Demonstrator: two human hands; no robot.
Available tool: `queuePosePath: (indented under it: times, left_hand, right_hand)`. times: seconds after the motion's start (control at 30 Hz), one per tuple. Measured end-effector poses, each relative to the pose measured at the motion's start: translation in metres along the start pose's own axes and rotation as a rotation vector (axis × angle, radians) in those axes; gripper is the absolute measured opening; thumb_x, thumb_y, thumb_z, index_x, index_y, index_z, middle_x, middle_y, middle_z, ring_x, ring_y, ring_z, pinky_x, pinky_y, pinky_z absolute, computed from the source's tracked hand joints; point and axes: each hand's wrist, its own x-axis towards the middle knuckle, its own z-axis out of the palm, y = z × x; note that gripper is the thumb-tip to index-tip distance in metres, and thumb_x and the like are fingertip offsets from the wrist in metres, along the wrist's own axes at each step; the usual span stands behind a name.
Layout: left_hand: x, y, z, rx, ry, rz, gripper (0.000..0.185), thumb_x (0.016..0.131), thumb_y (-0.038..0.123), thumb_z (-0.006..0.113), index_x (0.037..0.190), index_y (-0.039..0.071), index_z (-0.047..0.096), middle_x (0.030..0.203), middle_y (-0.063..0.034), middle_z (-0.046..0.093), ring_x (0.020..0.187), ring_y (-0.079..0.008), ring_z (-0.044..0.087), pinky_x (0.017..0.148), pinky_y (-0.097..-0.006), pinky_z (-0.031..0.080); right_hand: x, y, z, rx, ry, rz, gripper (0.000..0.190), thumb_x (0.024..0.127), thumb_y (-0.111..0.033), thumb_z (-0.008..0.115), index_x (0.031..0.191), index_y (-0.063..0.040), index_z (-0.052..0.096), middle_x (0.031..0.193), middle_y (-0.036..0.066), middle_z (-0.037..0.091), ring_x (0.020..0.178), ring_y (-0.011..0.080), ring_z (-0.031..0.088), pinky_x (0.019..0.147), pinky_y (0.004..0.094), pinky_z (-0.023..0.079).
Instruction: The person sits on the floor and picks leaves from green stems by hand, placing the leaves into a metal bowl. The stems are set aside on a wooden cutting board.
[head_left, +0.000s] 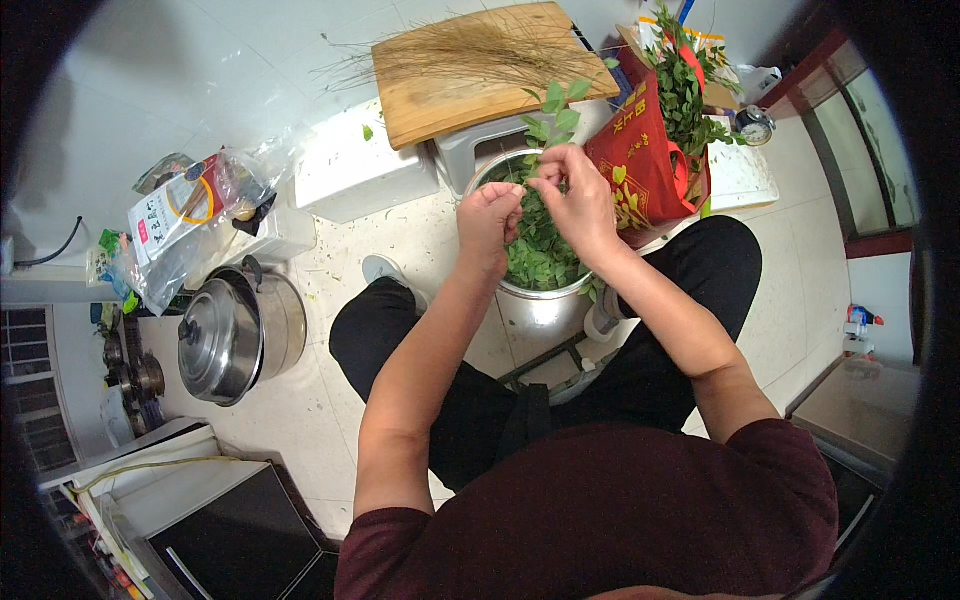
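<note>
Above a metal basin (541, 292) of loose green leaves (541, 251), both my hands are at one leafy sprig (556, 112). My left hand (491, 225) pinches the thin stem at its lower end. Close beside it, the thumb and forefinger of my right hand (579, 196) grip the sprig just below its leaves. The sprig points up and away from me, its top over the edge of a wooden board (442, 90). A bundle of bare thin stems (480, 49) lies across that board.
A red bag (637, 161) packed with leafy branches (675, 90) stands right of the basin. Left are a white box (364, 176), plastic packages (184, 210) and a large lidded steel pot (221, 337). A round clock (754, 126) sits at the far right. Leaf scraps dot the floor.
</note>
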Motion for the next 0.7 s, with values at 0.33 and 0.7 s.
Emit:
queuePosePath:
  times: [0.33,0.7]
  left_hand:
    - [0.001,0.003,-0.006,-0.062,0.090,0.018,0.007,0.079,0.011,0.060,0.077,0.007,0.053,0.059,0.0033,0.047,0.045,-0.0052,0.038,0.039,-0.0192,0.027]
    - [0.000,0.010,-0.011,-0.072,0.045,0.027,0.012,0.081,0.016,0.061,0.082,0.008,0.052,0.054,0.0052,0.039,0.041,-0.0041,0.031,0.036,-0.0190,0.022]
  right_hand:
    - [0.007,0.010,-0.010,0.112,-0.110,0.079,0.021,0.072,-0.002,0.062,0.091,-0.003,0.053,0.074,0.009,0.057,0.067,0.0216,0.057,0.063,0.0313,0.046]
    - [0.010,0.021,-0.023,0.018,-0.106,0.125,0.012,0.074,-0.008,0.063,0.083,-0.002,0.059,0.076,0.010,0.060,0.070,0.0212,0.060,0.064,0.0320,0.047]
